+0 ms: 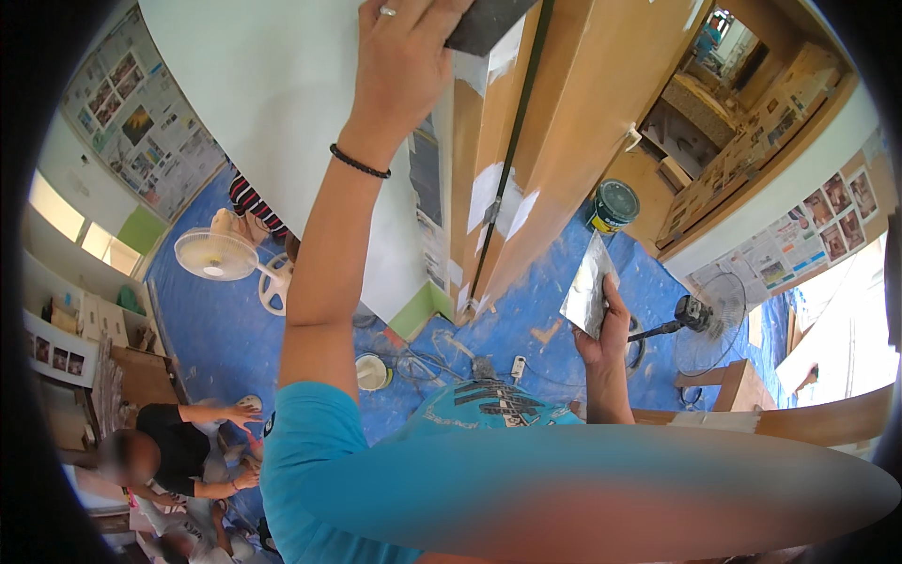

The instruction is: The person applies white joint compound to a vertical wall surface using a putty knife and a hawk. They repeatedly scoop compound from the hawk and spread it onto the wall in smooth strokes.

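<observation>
Left hand [404,66] is up high, fingers clamped on a dark sanding block [484,21] pressed to the pale wall [272,103]; it looks light and stiff, best gripped across its back. Right hand [601,329] pinches a floppy grey sheet [587,287] by its lower edge.

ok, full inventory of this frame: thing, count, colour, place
wall: 1, pale green-white, upper left
door: 1, brown with white filler patches, top centre
paint can: 1, dark green lid, floor by door
fans: 2, white left, black right
floor sheet: 1, blue
people: 2 at least, lower left, crouched
sanding block: 1, dark, under left hand
metal sheet: 1, silver, in right hand
left hand: raised against wall
right hand: lower centre
</observation>
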A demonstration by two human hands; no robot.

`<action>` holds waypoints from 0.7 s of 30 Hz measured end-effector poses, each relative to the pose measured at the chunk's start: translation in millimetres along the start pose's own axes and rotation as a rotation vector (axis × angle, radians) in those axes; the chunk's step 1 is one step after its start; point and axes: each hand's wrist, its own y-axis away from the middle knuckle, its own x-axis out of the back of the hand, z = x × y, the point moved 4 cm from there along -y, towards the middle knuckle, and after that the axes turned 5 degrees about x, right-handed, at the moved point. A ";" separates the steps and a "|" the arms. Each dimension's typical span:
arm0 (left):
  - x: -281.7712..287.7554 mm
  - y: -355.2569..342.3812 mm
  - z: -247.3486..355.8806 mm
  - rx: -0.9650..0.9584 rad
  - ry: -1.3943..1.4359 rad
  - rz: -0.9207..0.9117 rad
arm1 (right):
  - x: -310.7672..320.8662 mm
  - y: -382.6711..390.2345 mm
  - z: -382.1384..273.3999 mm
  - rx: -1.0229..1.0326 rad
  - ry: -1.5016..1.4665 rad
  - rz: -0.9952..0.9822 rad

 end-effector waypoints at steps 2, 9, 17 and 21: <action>-0.7 10.3 3.6 0.018 0.012 -0.023 | 3.2 -2.4 1.0 -0.004 0.073 -0.001; -16.5 53.5 3.0 0.008 -0.011 0.001 | 4.9 -5.4 3.5 -0.047 0.004 -0.087; -30.6 97.8 2.1 0.083 -0.001 -0.071 | 5.2 -2.7 2.1 -0.022 0.123 0.021; -35.2 113.7 4.2 0.101 0.021 -0.079 | -0.1 -0.4 4.3 -0.007 0.084 0.085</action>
